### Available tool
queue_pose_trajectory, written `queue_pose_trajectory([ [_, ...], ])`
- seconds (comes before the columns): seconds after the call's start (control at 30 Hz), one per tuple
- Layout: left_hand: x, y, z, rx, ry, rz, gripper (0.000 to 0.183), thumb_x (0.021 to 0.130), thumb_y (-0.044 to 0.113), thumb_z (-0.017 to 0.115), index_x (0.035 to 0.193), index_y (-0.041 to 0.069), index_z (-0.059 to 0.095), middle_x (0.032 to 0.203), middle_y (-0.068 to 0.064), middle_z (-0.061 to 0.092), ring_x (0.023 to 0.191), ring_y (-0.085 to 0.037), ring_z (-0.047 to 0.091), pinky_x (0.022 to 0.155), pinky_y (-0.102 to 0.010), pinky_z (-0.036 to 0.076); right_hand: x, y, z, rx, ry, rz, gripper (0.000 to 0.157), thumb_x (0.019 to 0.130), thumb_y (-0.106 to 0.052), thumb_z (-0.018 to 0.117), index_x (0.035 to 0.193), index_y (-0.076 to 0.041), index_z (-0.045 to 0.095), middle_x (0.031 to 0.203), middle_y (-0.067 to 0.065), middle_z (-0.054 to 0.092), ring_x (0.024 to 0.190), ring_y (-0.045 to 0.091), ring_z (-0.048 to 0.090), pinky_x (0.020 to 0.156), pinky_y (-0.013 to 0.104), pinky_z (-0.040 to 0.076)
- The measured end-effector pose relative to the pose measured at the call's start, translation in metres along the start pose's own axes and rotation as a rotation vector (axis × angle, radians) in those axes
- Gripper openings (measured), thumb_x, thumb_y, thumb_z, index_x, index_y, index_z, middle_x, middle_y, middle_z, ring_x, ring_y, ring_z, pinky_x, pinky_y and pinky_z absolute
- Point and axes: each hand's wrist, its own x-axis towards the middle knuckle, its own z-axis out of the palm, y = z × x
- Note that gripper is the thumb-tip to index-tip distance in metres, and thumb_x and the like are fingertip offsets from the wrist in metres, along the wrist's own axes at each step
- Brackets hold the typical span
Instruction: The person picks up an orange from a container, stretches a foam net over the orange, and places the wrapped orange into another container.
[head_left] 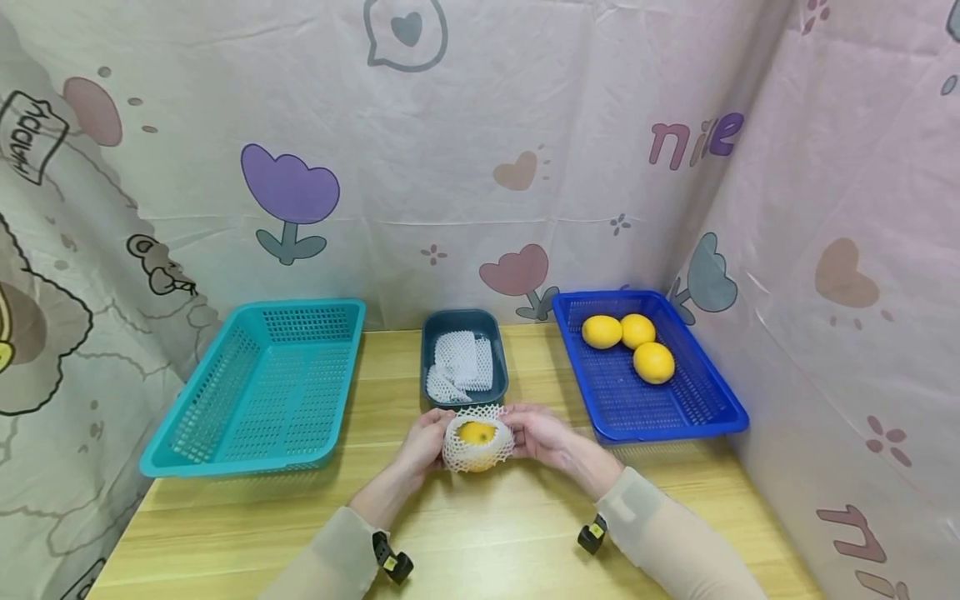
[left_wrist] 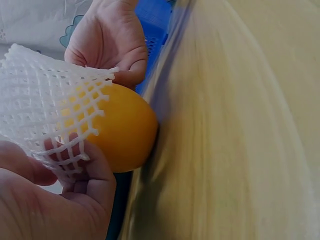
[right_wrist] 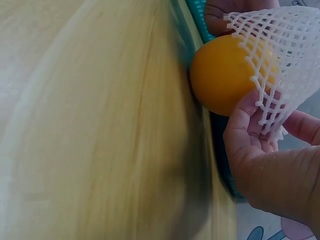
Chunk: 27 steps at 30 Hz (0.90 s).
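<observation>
A yellow-orange round fruit [left_wrist: 132,130], perhaps an orange or lemon, sits partly inside a white foam net sleeve [head_left: 480,460] near the middle of the table. My left hand [head_left: 424,442] pinches the sleeve's edge on the left side. On the opposite side my right hand [head_left: 538,433] grips the net's edge between thumb and fingers. Both wrist views show the lower part of the fruit bare, sticking out of the net's opening. Some fingertips are hidden behind the mesh.
Behind the hands stands a small dark box [head_left: 501,392] with several folded foam nets [head_left: 457,358]. A teal basket [head_left: 247,467] is at the left. At the right, a blue basket [head_left: 622,429] holds three yellow fruits [head_left: 654,363]. A printed curtain [head_left: 450,167] encloses the table.
</observation>
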Motion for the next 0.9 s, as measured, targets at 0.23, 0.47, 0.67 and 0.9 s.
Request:
queue_pose_trajectory([
  [0.23, 0.002, -0.006, 0.000, 0.072, 0.034, 0.007, 0.027, 0.118, 0.028, 0.050, 0.117, 0.006, 0.065, 0.093, -0.002, 0.063, 0.071, -0.016, 0.060, 0.056, -0.030, 0.051, 0.002, 0.005, -0.001, -0.054, -0.005, 0.000, 0.009, 0.108, -0.014, 0.066, 0.114, -0.014, 0.072, 0.093, -0.003, 0.081, 0.081, 0.014, 0.075, 0.077, 0.030, 0.062],
  [0.47, 0.009, -0.010, 0.000, 0.190, 0.047, 0.064, 0.028, 0.117, 0.028, 0.052, 0.115, 0.003, 0.064, 0.098, -0.011, 0.067, 0.066, -0.017, 0.059, 0.051, -0.030, 0.052, 0.005, 0.010, -0.005, -0.074, 0.013, 0.004, 0.022, 0.109, -0.009, 0.064, 0.130, -0.003, 0.067, 0.093, -0.001, 0.080, 0.079, 0.014, 0.075, 0.074, 0.029, 0.065],
  [0.67, 0.013, -0.012, -0.002, 0.264, 0.061, 0.109, 0.024, 0.102, 0.004, 0.053, 0.121, -0.003, 0.066, 0.124, -0.026, 0.070, 0.080, -0.023, 0.065, 0.052, -0.032, 0.058, 0.003, 0.013, -0.009, -0.101, 0.012, -0.019, 0.029, 0.107, -0.003, 0.064, 0.135, 0.003, 0.061, 0.105, 0.004, 0.079, 0.090, 0.017, 0.078, 0.085, 0.035, 0.070],
  [0.9, 0.012, -0.011, -0.002, 0.336, 0.083, 0.122, 0.029, 0.094, -0.001, 0.053, 0.120, -0.004, 0.067, 0.121, -0.027, 0.070, 0.078, -0.023, 0.064, 0.051, -0.031, 0.057, 0.005, 0.019, -0.011, -0.125, 0.015, -0.025, 0.029, 0.104, 0.006, 0.063, 0.133, 0.007, 0.062, 0.105, 0.006, 0.077, 0.095, 0.018, 0.077, 0.091, 0.036, 0.071],
])
